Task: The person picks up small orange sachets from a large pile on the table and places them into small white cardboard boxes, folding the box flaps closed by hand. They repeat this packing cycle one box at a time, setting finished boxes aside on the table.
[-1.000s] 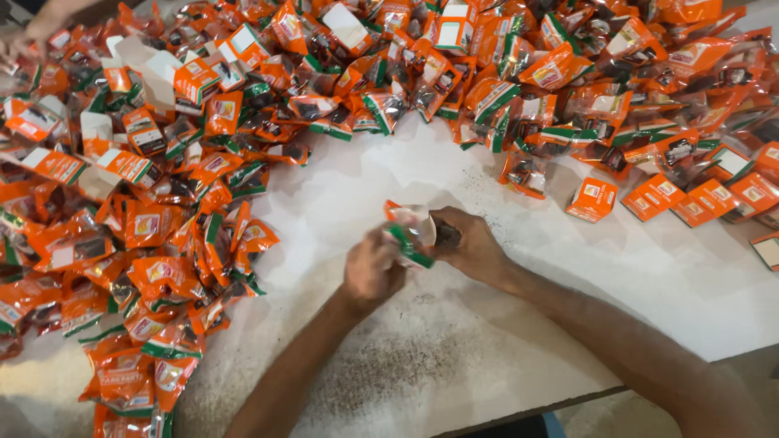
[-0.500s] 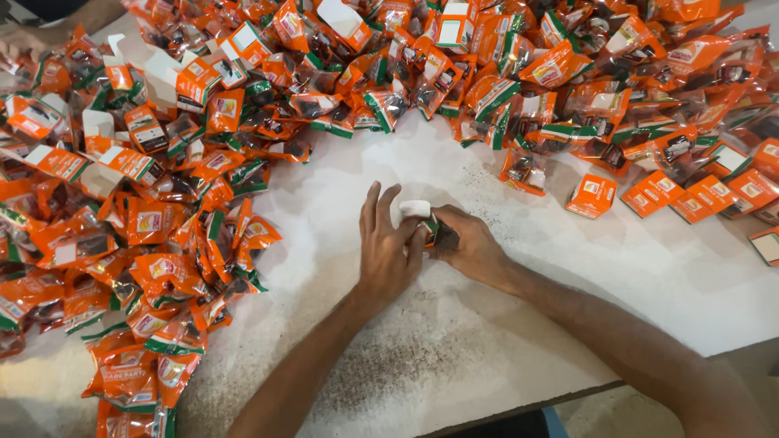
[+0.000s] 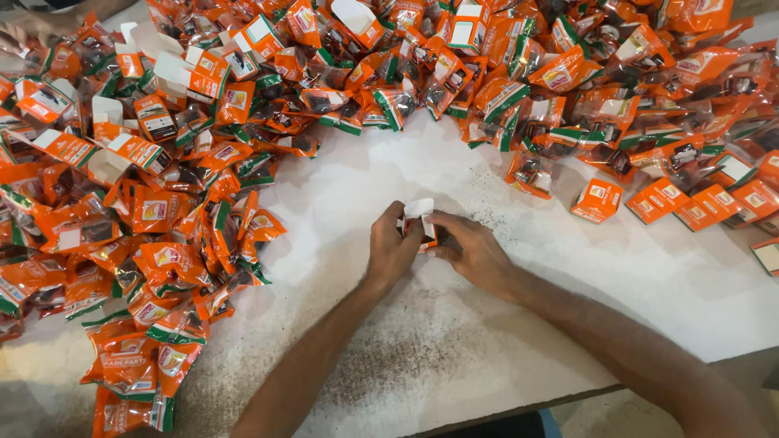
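My left hand (image 3: 391, 248) and my right hand (image 3: 471, 250) meet at the middle of a white table (image 3: 503, 324) and hold one small orange carton (image 3: 422, 221) between them. Its white top flap stands open above my fingers; most of the carton is hidden by them. A great heap of orange and green sachets (image 3: 187, 219) curves around my hands from the left and across the back. Several shut small orange boxes (image 3: 596, 200) lie to the right of my hands.
Open orange cartons with white flaps (image 3: 174, 69) lie mixed into the heap at the back left. Dark crumbs (image 3: 381, 369) are scattered over the tabletop near its front edge (image 3: 519, 405). A further carton (image 3: 767, 255) lies at the far right.
One second ago my hands held an orange and green sachet. It has gone into the small carton, my left fingers opened and closed again, and now only the carton's white flap shows.
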